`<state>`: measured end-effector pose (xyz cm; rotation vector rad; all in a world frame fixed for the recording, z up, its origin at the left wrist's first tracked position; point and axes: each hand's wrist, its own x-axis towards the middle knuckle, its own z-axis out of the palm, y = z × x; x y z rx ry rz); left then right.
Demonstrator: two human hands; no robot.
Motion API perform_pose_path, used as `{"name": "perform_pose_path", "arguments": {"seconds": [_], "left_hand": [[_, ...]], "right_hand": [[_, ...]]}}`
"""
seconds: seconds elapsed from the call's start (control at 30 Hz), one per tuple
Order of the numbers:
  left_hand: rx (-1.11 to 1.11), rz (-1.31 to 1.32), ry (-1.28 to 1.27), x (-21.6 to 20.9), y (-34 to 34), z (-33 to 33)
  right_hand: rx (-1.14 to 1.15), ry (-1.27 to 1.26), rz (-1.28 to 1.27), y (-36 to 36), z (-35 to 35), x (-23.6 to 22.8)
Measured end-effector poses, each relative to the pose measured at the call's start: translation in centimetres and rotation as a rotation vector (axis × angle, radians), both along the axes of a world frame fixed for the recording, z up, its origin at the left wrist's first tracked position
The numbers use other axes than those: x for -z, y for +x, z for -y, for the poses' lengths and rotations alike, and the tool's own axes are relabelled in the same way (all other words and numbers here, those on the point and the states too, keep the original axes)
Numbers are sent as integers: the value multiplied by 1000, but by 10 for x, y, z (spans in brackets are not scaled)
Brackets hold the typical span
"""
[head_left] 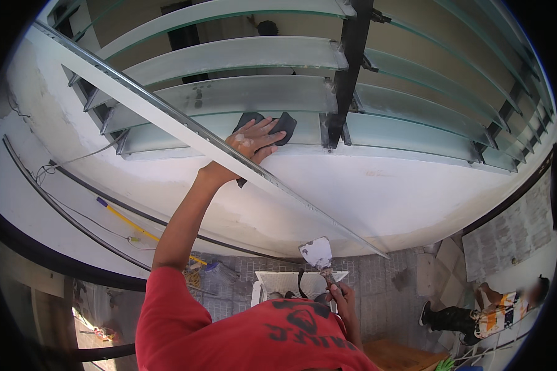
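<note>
The left hand (251, 143) is raised with fingers spread flat, pressing a dark cloth (278, 125) against a glass louvre slat (241, 96) of the window, far up in the scene. The right hand (339, 295), low and near, grips the handle of a putty knife (317, 253), its white-smeared blade pointing up toward the white wall (377, 198).

Wearing a red short-sleeved shirt (229, 334) with a bold black print across the cloth. Forearms bare below the sleeve, no gloves on the hands. White smears of paste on the left hand (250, 143).
</note>
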<state>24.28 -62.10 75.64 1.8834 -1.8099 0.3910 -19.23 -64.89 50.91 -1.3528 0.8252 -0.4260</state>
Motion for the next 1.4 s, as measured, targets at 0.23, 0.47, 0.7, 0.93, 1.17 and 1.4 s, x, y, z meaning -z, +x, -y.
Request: {"name": "perform_pose_path", "arguments": {"seconds": [0.23, 0.47, 0.7, 0.93, 1.17, 1.4], "left_hand": [[-188, 26, -123, 13, 42, -84], [-841, -26, -382, 36, 102, -218], [-332, -1504, -1122, 87, 81, -254], [450, -1664, -1200, 95, 125, -228], [314, -1718, -1344, 67, 102, -132], [-93, -1074, -1035, 121, 106, -39]], "right_hand": [[-99, -34, 30, 11, -9, -10], [-202, -44, 20, 36, -9, -13], [-345, -131, -18, 52, -12, -16], [-384, -128, -24, 51, -13, -20], [-216, -86, -19, 24, -21, -10], [-183, 9, -12, 15, -28, -33]]}}
